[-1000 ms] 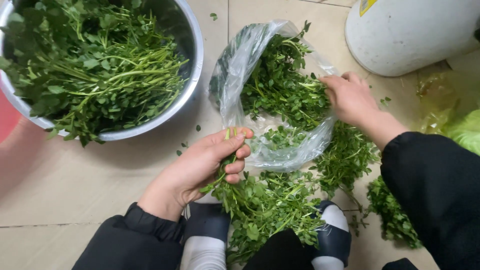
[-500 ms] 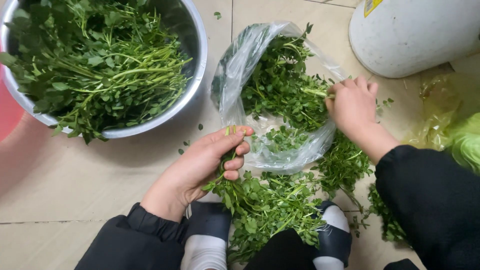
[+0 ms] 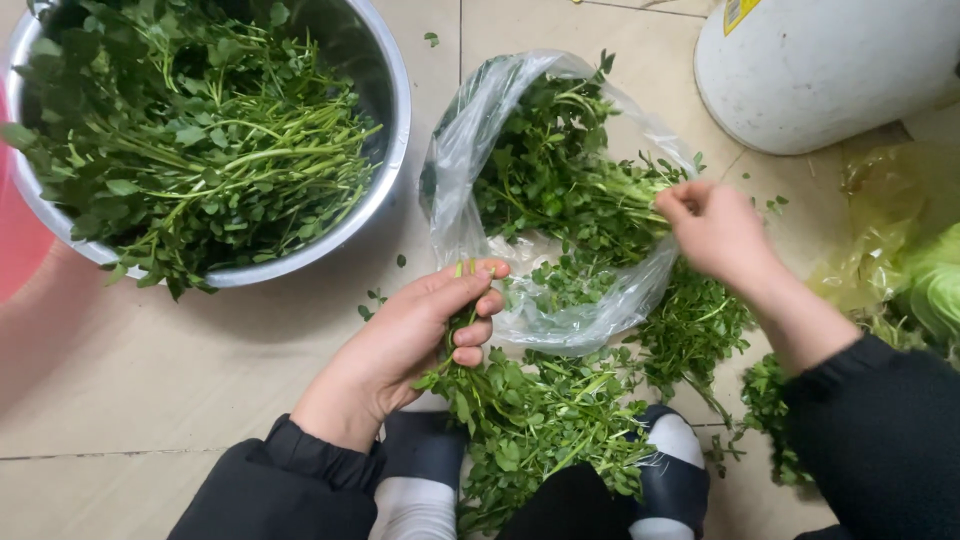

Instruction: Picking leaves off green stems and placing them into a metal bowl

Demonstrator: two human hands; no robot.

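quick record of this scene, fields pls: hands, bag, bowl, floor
left hand: grips a bunch of greens by the stems
right hand: pinches a sprig at the bag's rim
bag: clear plastic, open, greens inside
bowl: steel, full of leafy stems
floor: beige tiles, loose leaves, white tub at top right
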